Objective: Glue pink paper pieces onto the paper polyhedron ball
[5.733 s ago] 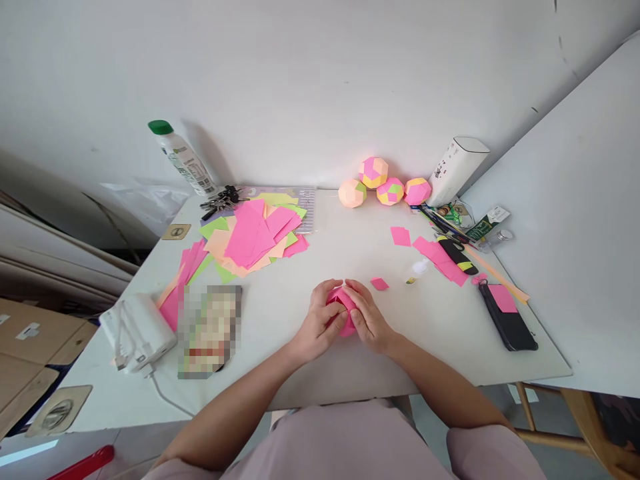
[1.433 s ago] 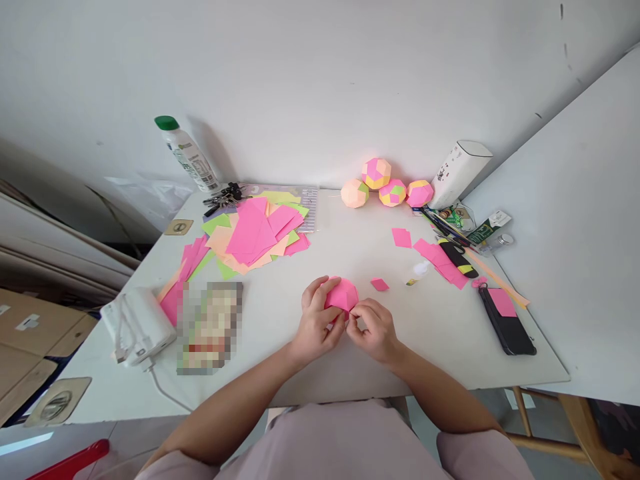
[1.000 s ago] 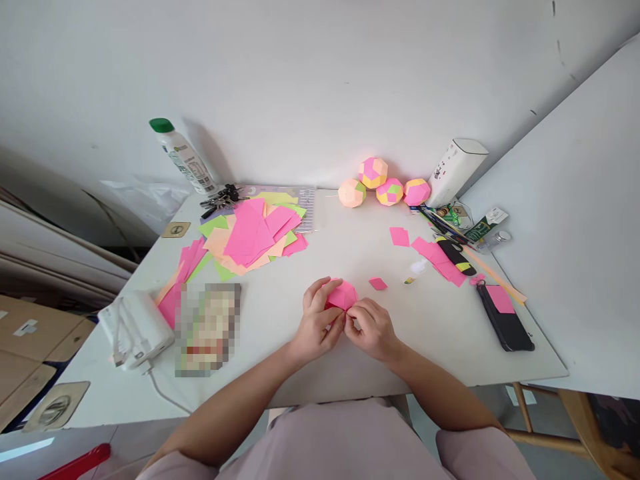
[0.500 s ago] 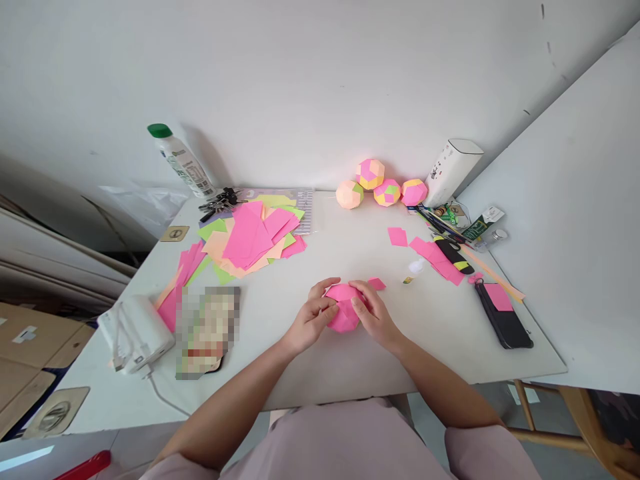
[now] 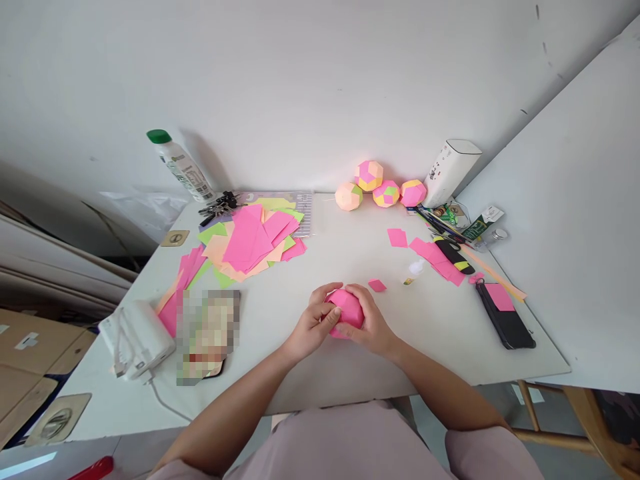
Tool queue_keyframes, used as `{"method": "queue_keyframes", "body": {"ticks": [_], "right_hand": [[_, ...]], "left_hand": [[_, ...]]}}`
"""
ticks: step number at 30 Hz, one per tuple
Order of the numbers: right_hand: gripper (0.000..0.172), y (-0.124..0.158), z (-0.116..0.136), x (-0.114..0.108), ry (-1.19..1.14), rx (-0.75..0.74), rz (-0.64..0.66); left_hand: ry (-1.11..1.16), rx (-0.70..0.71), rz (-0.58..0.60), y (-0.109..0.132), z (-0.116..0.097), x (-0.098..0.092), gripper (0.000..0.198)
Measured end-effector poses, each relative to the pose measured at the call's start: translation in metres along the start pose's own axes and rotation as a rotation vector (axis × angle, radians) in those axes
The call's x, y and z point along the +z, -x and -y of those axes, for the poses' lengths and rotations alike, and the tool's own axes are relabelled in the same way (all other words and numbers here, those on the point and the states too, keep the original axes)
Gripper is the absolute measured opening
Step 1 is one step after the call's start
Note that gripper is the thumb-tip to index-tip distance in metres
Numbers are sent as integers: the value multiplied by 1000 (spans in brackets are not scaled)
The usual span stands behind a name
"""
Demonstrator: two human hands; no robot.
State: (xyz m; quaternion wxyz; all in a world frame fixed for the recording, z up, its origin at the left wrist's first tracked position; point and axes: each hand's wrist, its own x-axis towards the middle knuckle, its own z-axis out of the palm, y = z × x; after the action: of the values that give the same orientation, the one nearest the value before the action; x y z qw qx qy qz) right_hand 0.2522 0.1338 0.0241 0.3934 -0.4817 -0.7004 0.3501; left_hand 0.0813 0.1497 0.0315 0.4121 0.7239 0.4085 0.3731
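Note:
Near the front middle of the table, a pink faceted paper ball (image 5: 351,305) sits between both my hands. My left hand (image 5: 314,323) wraps its left side, with the thumb pressing on the near face. From the right, my right hand (image 5: 373,321) curls round the ball, its thumb low on the front and fingers over the top. The underside is hidden by my hands. Just beyond lies a small pink paper piece (image 5: 377,285), and right of it a small clear glue bottle (image 5: 414,271).
Several finished paper balls (image 5: 386,193) stand by the back wall. A pile of coloured paper (image 5: 250,240) lies left, near a phone (image 5: 210,333) and a white power bank (image 5: 137,337). Scissors (image 5: 454,256), pink strips (image 5: 434,260) and a black case (image 5: 505,317) are on the right.
The ball has been turned in my hands and brought slightly nearer to me. My right thumb has slid lower on it, and the small pink piece beyond is now fully uncovered.

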Motion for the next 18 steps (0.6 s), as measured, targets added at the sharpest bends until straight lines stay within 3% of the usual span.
{"method": "queue_keyframes", "body": {"ticks": [5,8,11,15,18], "right_hand": [[59,0,-5,-6,70,-58,29],[48,-4,-1,-19,198,-279,66],[25,-12,14,-34,326,-529,171],[13,-21,39,-47,495,-560,323],[16,-24,51,-49,620,-591,397]], "left_hand": [[-45,21,45,-2,-2,-7,26],[-35,21,80,-3,-4,-11,26],[-47,70,131,-4,-8,-14,23],[-102,144,188,-4,-14,-17,23],[-159,198,184,-4,-17,-19,24]]}}
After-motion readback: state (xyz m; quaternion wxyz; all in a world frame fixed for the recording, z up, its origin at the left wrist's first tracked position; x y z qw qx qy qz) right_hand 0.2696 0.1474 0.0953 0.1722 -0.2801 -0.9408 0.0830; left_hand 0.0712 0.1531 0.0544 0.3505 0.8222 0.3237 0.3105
